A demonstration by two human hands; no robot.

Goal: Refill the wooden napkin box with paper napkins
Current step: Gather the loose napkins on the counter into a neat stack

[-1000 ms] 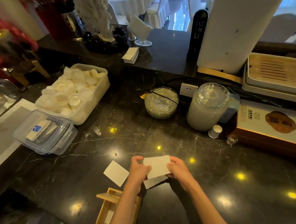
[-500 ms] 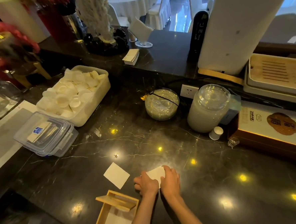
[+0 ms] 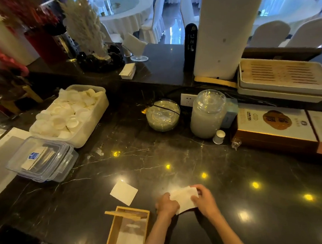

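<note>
The wooden napkin box (image 3: 111, 236) lies open near the front edge of the dark marble counter, with its lid bar (image 3: 124, 214) resting across its far end and a white napkin (image 3: 129, 238) inside. To its right, my left hand (image 3: 166, 204) and my right hand (image 3: 204, 199) both grip a white paper napkin (image 3: 183, 196) just above the counter. Another folded napkin (image 3: 123, 192) lies flat on the counter beyond the box.
A clear lidded plastic container (image 3: 42, 160) and a white tub of small dishes (image 3: 71, 114) stand at the left. A glass bowl (image 3: 162, 115), a glass jar (image 3: 207, 114), a small white cup (image 3: 219, 136) and a boxed gift set (image 3: 275, 128) line the back.
Both hands pressed the napkin down onto the counter, then lifted it slightly and spread apart to the right. The view shifted, showing more of the box.
</note>
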